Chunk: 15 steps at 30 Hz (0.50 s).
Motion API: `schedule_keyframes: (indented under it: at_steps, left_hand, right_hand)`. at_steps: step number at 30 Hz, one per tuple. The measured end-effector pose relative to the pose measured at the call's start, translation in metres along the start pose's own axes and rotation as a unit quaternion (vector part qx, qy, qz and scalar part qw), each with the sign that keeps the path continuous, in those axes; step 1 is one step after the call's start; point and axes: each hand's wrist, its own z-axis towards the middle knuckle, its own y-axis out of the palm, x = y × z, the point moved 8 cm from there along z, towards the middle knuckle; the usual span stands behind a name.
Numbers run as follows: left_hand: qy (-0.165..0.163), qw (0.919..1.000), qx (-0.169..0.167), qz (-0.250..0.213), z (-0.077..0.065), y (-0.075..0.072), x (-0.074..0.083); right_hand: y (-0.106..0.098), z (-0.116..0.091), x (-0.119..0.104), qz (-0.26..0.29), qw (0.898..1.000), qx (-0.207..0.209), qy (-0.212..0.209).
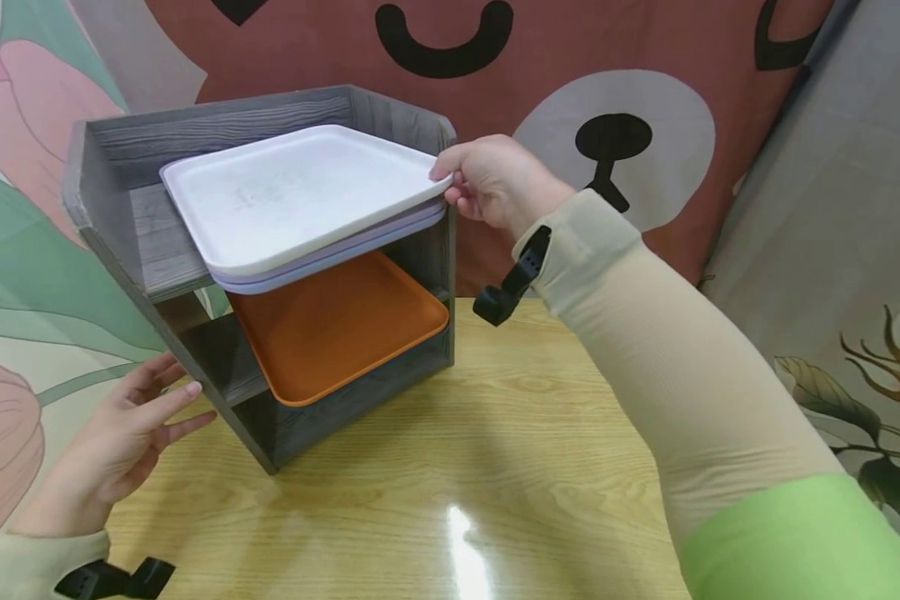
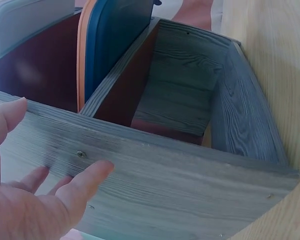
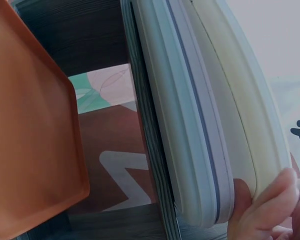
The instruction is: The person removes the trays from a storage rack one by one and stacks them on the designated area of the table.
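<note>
White tray (image 1: 307, 196) is up on the top level of a grey wooden shelf (image 1: 375, 408), sitting at the top of a little stack and poking out past the front edge. Right hand (image 1: 495, 183) has its near right corner pinched, thumb on the upper face and the other fingers curled underneath, and the right wrist view shows a gap at that corner between it and the lilac tray (image 3: 210, 150) below. Under the lilac one there's a pale blue tray (image 3: 185, 150). One level down, an orange tray (image 1: 341, 325) sticks out of the front too.

Left hand (image 1: 131, 437) is next to the shelf's left side panel (image 2: 155, 175), fingers loose and spread, holding nothing. Thumb's right by the panel edge, but I can't tell if it's actually touching. Whole shelf stands on a light wood table (image 1: 555, 467), with printed cloth (image 1: 330, 50) hanging behind it
</note>
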Motion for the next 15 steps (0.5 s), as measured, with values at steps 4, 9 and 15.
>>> schedule_keyframes:
  at_steps: [4, 9, 15]
  left_hand:
    - [-0.013, 0.9998, -0.002, -0.015, -0.0006, 0.0002, -0.0011]
    - [-0.042, 0.9984, 0.003, -0.038, -0.0005, -0.0012, -0.0037]
    - [-0.055, 0.9967, -0.001, -0.060, 0.0001, -0.0025, -0.0062]
  right_hand:
    - [0.0006, -0.0009, 0.0002, 0.014, 1.000, -0.007, 0.001]
    - [0.0000, -0.0026, 0.0004, 0.024, 1.000, -0.009, 0.000]
    - [0.0016, -0.0031, 0.0012, 0.045, 0.999, -0.017, 0.000]
